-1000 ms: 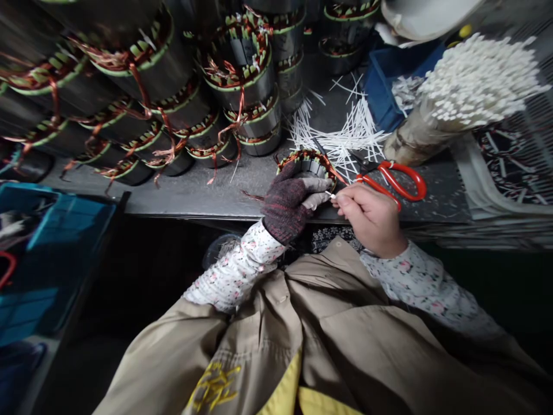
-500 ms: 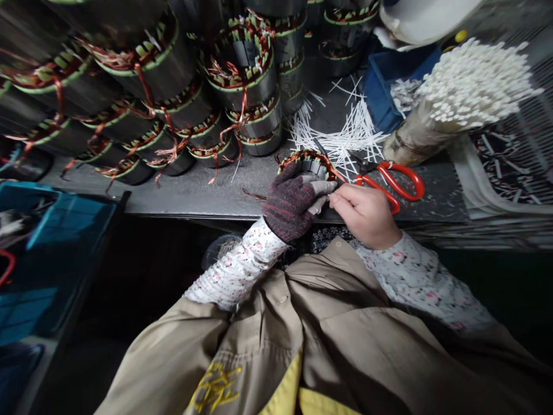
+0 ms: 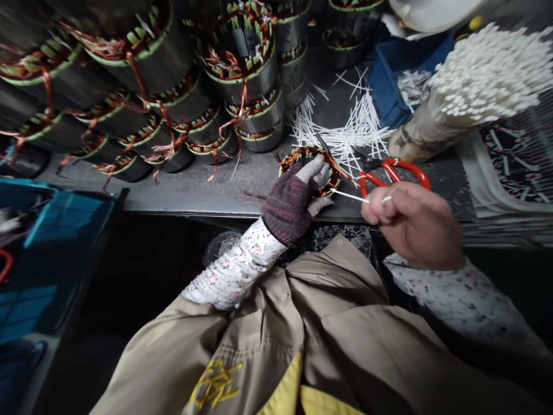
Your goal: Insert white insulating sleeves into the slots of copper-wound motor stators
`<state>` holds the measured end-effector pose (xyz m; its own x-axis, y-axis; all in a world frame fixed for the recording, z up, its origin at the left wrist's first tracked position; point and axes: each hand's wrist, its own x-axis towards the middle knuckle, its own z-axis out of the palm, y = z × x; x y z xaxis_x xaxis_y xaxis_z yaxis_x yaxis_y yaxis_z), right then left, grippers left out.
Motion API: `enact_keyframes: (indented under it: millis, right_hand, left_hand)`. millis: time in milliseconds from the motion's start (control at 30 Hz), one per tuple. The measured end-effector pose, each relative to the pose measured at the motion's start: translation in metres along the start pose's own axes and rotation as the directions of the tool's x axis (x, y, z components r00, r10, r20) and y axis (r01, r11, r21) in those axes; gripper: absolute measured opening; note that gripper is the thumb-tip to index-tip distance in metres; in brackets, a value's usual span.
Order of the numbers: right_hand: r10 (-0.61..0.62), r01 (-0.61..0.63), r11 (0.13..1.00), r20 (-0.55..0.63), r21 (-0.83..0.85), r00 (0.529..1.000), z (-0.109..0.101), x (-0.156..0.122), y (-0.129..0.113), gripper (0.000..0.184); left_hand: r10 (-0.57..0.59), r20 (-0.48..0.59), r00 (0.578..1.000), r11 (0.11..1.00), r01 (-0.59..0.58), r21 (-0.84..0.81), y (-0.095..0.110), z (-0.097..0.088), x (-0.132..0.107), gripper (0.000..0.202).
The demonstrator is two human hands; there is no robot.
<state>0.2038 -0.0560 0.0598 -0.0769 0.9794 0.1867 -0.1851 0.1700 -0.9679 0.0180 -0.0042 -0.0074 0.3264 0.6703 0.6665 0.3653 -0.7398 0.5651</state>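
Gloved left hand (image 3: 290, 199) gripped a copper-wound stator (image 3: 307, 152) while bare right hand (image 3: 408, 225) pinched a thin white insulating strip (image 3: 349, 196).

A copper-wound motor stator (image 3: 305, 154) stands on end, green-rimmed — copper leads trailing off. A thin white insulating sleeve (image 3: 349, 196) points at it, just beside.

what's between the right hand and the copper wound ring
In the head view, a thin white strip runs from the right hand to the edge of the copper wound ring.
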Motion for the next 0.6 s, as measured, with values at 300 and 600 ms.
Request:
enact_keyframes:
  millis: [300,600]
  right_hand:
    - [-0.278,0.235,0.854,-0.024,-0.464,0.960,0.014,0.050,0.031,0.037]
    - [-0.178,0.353,0.557,0.307,-0.752,0.935,-0.023,0.030,0.056,0.012]
  left_hand:
    - [0.044,0.000,0.999,0.980,-0.043,0.194,0.020,0.000,-0.005,0.055]
    - [-0.001,0.430,0.903,0.866,-0.214,0.453,0.017,-0.058,0.012,0.032]
